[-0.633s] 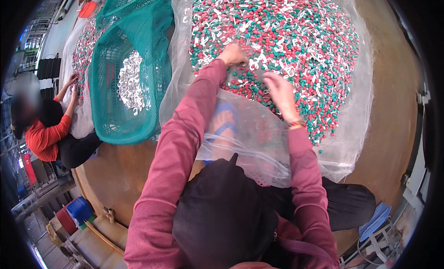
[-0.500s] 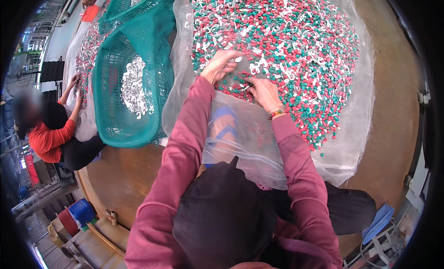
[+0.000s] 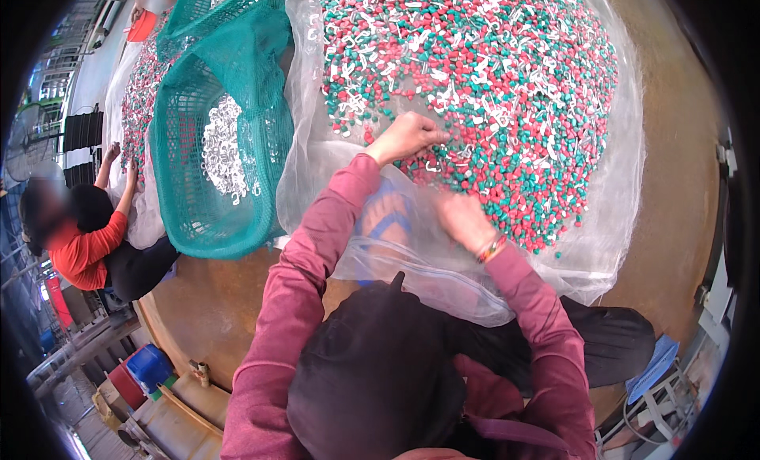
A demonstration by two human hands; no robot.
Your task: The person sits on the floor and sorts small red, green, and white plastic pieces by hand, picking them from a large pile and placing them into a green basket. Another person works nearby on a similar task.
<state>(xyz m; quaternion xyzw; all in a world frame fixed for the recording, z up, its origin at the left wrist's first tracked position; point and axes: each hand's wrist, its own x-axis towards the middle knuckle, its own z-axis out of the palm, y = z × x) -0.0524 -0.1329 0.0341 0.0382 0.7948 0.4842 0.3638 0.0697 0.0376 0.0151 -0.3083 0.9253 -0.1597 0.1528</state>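
Far left of both hands I see, through the head camera, a co-worker (image 3: pixel 83 254) in an orange-red top, hands at another heap (image 3: pixel 136 108). Nearer, left of my left hand (image 3: pixel 405 137), stands a green basket (image 3: pixel 212 245), with white hook-shaped pieces (image 3: pixel 225 147) lying in it. This hand bends over the near edge of the pile, fingertips drawn close together; I cannot tell whether they pinch anything. The right hand (image 3: pixel 465 221), closer to the body, is blurred over the pale mesh sheet (image 3: pixel 617 238); I cannot tell its opening or hold. The pile of red and green pellets (image 3: pixel 514 127), mixed with white pieces, spreads ahead of both hands and rightward.
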